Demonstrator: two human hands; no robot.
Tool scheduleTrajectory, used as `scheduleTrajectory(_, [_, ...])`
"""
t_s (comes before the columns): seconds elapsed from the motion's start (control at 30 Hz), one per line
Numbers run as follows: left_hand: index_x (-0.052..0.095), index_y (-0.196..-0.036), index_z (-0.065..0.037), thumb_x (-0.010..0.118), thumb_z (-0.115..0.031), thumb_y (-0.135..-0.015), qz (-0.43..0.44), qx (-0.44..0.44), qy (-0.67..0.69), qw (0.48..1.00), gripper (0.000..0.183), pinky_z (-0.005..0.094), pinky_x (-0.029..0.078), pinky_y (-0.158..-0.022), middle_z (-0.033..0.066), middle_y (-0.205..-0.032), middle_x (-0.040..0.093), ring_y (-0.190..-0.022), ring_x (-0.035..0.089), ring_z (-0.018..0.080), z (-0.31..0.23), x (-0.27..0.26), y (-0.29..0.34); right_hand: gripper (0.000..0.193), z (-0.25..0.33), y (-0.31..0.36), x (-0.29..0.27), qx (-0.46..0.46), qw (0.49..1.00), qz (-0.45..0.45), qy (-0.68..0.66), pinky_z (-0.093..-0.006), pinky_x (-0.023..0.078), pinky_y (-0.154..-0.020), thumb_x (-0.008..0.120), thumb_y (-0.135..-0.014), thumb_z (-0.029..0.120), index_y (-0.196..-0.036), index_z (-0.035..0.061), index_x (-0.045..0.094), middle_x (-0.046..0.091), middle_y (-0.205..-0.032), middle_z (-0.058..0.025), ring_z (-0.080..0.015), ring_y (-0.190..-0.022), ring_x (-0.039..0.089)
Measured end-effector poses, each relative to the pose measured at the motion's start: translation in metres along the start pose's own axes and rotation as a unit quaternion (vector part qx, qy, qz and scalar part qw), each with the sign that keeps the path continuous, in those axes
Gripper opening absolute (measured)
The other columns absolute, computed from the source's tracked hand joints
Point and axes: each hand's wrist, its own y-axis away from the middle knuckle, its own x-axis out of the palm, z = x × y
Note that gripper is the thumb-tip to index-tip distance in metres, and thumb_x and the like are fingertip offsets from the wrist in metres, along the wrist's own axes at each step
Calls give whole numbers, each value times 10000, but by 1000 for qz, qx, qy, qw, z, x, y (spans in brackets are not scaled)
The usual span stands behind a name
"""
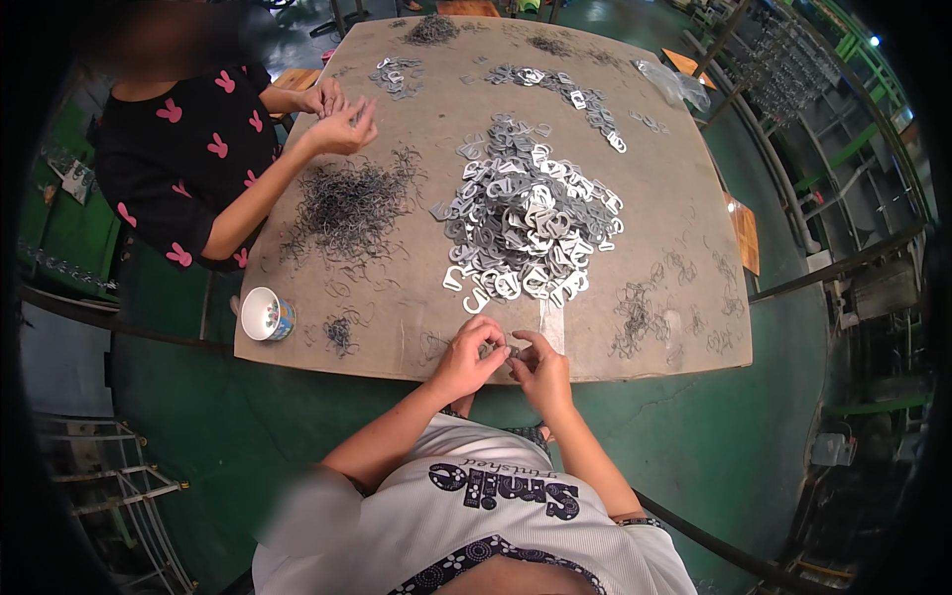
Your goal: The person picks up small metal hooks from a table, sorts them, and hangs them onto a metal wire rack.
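Note:
My left hand (468, 357) and my right hand (543, 377) meet over the near edge of the table, fingertips almost touching. The left fingers are closed around a small grey piece (486, 350), mostly hidden by them. My right thumb and forefinger are pinched by its end; whatever lies between them is too small to make out. Just beyond my hands rises a large heap of flat grey and white hook-shaped pieces (531, 223). To the left of it spreads a tangle of thin dark wire clips (352, 208).
A co-worker's hands (342, 121) work over the table's left side. A white cup (266, 314) stands at the near left corner beside a small dark clump (339, 333). Loose wire clips (635, 317) lie at right. A row of hook pieces (575, 97) and a plastic bag (672, 84) lie farther back.

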Motion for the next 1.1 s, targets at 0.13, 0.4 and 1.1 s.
scheduleTrajectory(0.13, [553, -832, -18, 611, -71, -796, -2, 11, -22, 1000, 86, 284, 430, -733, 73, -920, 555, -842, 539, 158, -2, 4, 0, 461, 7, 4, -1, -39, 999, -7, 33, -308, 489, -559, 665, -747, -18, -1170, 70, 503, 617, -685, -106, -175, -603, 631])
scheduleTrajectory(0.4, [512, -906, -10, 506, -33, -849, 37, -10, 46, 998, 62, 288, 450, -741, 62, -847, 603, -793, 568, 148, -18, 8, 9, 341, -63, -46, -51, -27, 994, -105, -7, -266, 446, -540, 694, -776, 138, -1067, -4, 586, 601, -733, -68, -118, -595, 546])
scheduleTrajectory(1.1, [541, -838, -46, 596, -35, -762, 60, 100, -62, 991, 94, 369, 419, -726, 85, -790, 612, -738, 584, 282, -36, 40, 8, 175, -9, 26, -42, 39, 958, -143, -244, -220, 475, -636, 666, -822, 97, -883, -67, 663, 660, -741, -65, -92, -676, 598])
